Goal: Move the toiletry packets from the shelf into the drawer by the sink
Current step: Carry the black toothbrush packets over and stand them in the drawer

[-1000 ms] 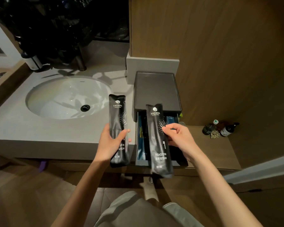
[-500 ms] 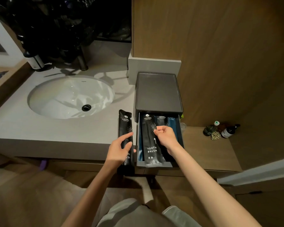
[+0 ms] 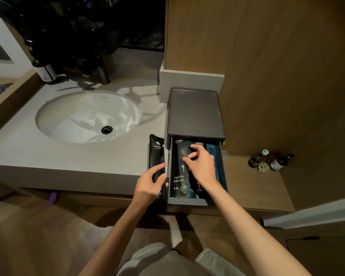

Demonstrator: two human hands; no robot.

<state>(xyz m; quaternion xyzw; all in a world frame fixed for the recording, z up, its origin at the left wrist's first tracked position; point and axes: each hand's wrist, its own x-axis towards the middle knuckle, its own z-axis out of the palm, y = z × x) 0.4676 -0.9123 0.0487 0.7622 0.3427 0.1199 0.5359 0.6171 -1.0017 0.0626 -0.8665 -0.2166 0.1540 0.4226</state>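
Toothbrush packet (image 3: 156, 154): we are gripping it in left hand (image 3: 149, 186), thumb and fingers wrapping it, just outside open drawer (image 3: 187, 202), over counter (image 3: 68, 156) edge. Second toothbrush packet (image 3: 178, 176) lying inside drawer at left, blue packets (image 3: 212, 150) beside it. Right hand (image 3: 203, 168) curling over them; pinching or just touching, cannot tell.

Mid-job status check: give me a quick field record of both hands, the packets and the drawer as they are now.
drawer: open, pulled toward the person
left hand: grips a black toothbrush packet outside the drawer, on its left
right hand: inside the drawer, fingers on the packets; grip unclear
stowed packet: black, marked TOOTH BRUSH, lying at the drawer's left
blue packets: at the drawer's right
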